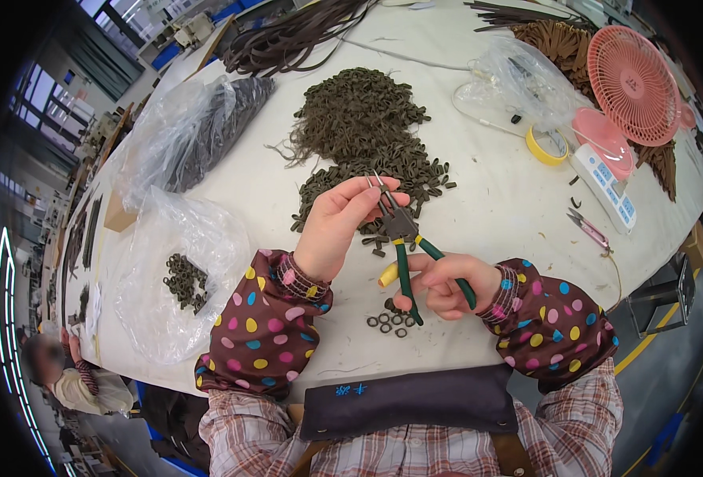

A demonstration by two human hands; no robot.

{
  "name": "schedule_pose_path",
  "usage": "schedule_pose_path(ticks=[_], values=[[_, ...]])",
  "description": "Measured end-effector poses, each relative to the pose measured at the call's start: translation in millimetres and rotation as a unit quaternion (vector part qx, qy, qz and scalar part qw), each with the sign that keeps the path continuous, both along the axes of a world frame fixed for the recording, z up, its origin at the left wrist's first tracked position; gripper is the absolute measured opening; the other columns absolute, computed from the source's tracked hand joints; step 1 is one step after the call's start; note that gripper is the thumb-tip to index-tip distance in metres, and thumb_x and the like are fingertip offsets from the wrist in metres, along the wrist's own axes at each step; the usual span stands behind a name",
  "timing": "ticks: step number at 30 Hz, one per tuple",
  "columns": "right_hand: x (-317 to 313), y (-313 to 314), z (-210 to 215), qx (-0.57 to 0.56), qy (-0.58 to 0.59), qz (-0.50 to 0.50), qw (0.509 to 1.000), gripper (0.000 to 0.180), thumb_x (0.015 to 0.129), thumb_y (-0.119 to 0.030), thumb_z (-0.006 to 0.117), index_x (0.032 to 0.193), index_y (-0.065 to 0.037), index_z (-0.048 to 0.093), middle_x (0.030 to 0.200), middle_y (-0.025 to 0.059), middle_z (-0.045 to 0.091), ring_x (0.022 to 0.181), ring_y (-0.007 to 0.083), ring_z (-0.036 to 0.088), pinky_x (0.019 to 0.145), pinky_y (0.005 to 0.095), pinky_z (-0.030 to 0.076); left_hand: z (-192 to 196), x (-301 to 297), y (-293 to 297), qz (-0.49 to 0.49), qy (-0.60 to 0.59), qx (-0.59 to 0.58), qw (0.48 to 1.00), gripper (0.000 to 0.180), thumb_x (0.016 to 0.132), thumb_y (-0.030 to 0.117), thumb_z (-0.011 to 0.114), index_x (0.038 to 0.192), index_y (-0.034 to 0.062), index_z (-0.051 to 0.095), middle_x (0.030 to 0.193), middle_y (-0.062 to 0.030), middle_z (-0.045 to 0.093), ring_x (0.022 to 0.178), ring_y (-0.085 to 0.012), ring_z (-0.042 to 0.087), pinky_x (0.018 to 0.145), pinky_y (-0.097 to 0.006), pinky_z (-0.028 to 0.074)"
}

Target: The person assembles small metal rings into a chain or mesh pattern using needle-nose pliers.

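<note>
My right hand (459,280) is wrapped round the green handles of a pair of long-nosed pliers (399,226), whose thin jaws point up and away from me. A yellow cover (388,275) sits on one fingertip beside the handles. My left hand (332,226) is closed in a pinch at the jaws' tips; whatever it holds there is hidden by the fingers. Just beyond both hands spreads a heap of small dark olive fabric loops (359,119). Several small dark rings (384,327) lie on the table below the pliers.
At left, a clear plastic bag (149,298) holds more loops (184,282), near a larger wrapped dark bundle (224,131). To the right are scissors (590,229), a white scale (606,187), yellow tape (546,145) and a pink basket (634,83). Dark straps (288,40) lie at the back.
</note>
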State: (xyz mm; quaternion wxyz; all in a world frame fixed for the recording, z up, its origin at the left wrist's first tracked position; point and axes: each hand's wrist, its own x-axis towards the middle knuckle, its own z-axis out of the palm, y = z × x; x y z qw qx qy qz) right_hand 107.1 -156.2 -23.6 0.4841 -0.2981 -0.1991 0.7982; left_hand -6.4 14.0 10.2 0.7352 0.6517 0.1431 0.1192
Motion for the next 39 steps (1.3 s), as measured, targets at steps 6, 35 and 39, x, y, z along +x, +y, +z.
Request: schedule_pose_path(ticks=[6,35,39], values=[[2,3,-2,0.029,-0.106,-0.012,0.994,0.05,0.079,-0.021,0.048,0.124,-0.001,0.039,0.099,0.0118,0.056,0.04,0.0043,0.035,0.042,0.021,0.039,0,1,2,0.001,-0.018,-0.025,1.0,0.029,0.091,0.023,0.047,0.109,0.0028,0.056,0.099,-0.0084,0.064,0.085,-0.0103,0.058,0.077,-0.025,0.04],[13,0,11,0.093,-0.16,-0.09,0.979,0.057,0.072,-0.01,0.045,0.128,0.0,0.038,0.115,0.0126,0.05,0.081,0.0173,0.057,0.066,0.0249,0.048,-47,-25,17,-0.031,0.039,0.61,0.791,0.013,0.078,0.008,0.059,0.09,0.0069,0.062,0.085,-0.0069,0.057,0.075,-0.0251,0.058,0.065,-0.032,0.048],[9,-3,7,0.115,-0.211,-0.059,0.969,0.05,0.077,-0.013,0.045,0.124,0.001,0.038,0.115,0.0106,0.049,0.08,0.014,0.054,0.064,0.025,0.048,-39,-22,23,-0.007,0.058,0.476,0.877,0.013,0.082,0.009,0.057,0.094,0.0053,0.061,0.085,-0.0054,0.057,0.076,-0.018,0.059,0.072,-0.027,0.049]])
